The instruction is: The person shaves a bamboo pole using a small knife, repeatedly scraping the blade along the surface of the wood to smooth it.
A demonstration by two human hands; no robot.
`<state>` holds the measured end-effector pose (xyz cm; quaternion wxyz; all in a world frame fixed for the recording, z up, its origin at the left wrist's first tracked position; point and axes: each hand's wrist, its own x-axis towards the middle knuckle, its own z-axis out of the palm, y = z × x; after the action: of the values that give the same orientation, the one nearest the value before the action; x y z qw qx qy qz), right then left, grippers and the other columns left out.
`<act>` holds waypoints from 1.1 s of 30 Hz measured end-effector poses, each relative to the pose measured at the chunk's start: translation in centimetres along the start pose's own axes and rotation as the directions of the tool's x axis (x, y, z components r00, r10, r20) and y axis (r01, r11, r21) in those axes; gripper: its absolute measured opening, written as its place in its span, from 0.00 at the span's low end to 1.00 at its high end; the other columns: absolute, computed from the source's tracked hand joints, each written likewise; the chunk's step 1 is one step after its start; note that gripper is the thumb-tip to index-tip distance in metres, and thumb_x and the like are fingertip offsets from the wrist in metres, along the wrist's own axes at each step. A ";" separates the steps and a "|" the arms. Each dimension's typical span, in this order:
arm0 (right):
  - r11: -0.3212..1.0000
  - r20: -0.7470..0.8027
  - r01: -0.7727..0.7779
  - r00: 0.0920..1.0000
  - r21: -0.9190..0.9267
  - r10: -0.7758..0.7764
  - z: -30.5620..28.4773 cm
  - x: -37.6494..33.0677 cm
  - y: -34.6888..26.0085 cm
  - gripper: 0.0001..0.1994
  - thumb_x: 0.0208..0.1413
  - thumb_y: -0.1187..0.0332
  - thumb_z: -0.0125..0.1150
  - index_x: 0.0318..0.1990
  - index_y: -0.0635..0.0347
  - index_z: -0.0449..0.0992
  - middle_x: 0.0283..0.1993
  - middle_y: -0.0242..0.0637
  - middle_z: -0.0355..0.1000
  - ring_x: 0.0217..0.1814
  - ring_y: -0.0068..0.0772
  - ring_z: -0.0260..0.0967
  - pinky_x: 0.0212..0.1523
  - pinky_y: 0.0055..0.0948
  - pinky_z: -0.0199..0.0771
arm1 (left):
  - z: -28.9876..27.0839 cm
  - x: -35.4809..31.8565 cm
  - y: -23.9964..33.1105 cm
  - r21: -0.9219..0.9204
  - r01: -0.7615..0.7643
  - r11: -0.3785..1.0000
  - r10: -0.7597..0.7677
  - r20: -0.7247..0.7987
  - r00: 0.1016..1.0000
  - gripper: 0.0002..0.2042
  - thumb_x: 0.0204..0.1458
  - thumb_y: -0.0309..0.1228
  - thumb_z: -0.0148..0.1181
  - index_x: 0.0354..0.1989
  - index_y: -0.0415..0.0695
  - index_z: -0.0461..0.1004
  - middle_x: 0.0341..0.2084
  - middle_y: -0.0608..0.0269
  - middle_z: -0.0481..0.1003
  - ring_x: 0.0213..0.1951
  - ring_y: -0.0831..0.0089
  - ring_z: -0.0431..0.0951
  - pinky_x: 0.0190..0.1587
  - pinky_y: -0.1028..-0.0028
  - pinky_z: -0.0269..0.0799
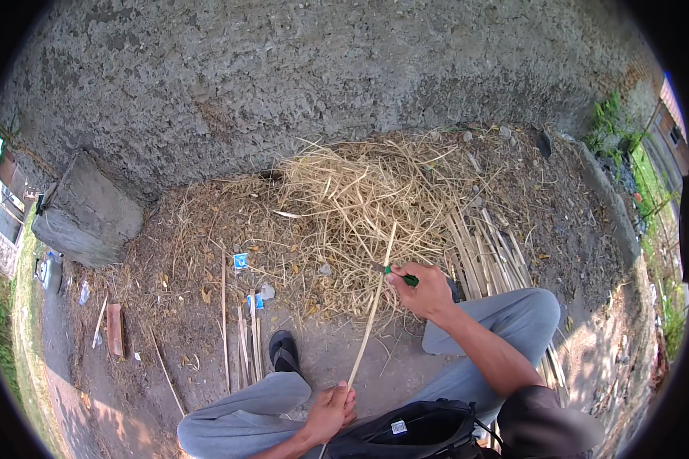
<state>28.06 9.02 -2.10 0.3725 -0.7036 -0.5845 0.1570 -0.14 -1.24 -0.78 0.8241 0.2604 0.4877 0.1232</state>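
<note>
A long, pale strip that looks like split bamboo [368, 327] slants from my lap up toward the pile of shavings. Low in the view, my left hand [331, 413] is closed around its lower part. Farther up, my right hand [425, 291] grips a knife with a green handle [410, 280]. The knife's short blade [377, 267] lies across the strip near its upper end, apparently touching it. Beyond my hands spreads a heap of curly, straw-coloured shavings [360, 199].
A rough grey wall [321, 76] rises behind the heap. Bundled strips [486, 256] lie at the right, and several more [246, 344] lie left of my sandalled foot [285, 353]. A concrete block [92, 210] and a brick [115, 329] are at the left. A black bag [406, 432] rests on my lap.
</note>
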 end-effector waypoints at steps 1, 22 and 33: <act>0.999 -0.037 0.043 0.998 0.030 -0.042 0.1 0.2 0.4 0.09 0.54 0.64 0.69 0.33 0.60 0.81 0.31 0.41 0.81 0.25 0.45 0.77 0.26 0.38 0.75 | -0.1 0.0 0.2 0.029 -0.011 1.000 0.011 -0.027 1.000 0.19 0.71 0.45 0.38 0.28 0.46 0.60 0.14 0.74 0.54 0.13 0.82 0.51 0.15 0.76 0.45; 0.808 0.600 0.344 0.800 -0.479 0.015 0.4 -1.5 4.4 0.08 0.58 0.66 0.61 0.38 0.61 0.78 0.30 0.48 0.78 0.29 0.46 0.78 0.30 0.44 0.76 | -1.8 0.5 2.1 0.124 -0.117 0.985 0.112 0.044 0.993 0.22 0.70 0.50 0.36 0.42 0.41 0.65 0.18 0.74 0.55 0.16 0.85 0.51 0.17 0.79 0.47; 0.967 0.417 0.236 0.891 -0.094 -0.177 0.9 -2.5 0.2 0.08 0.56 0.62 0.63 0.38 0.54 0.79 0.28 0.42 0.77 0.32 0.48 0.77 0.30 0.45 0.77 | -1.8 1.3 2.5 0.227 -0.090 0.970 0.084 0.035 0.996 0.30 0.70 0.52 0.31 0.54 0.33 0.67 0.18 0.72 0.59 0.15 0.85 0.52 0.17 0.80 0.49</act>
<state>26.95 6.99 -3.39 0.2067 -0.6141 -0.7301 0.2170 -0.95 2.01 -1.05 0.7885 0.3761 0.4765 0.0989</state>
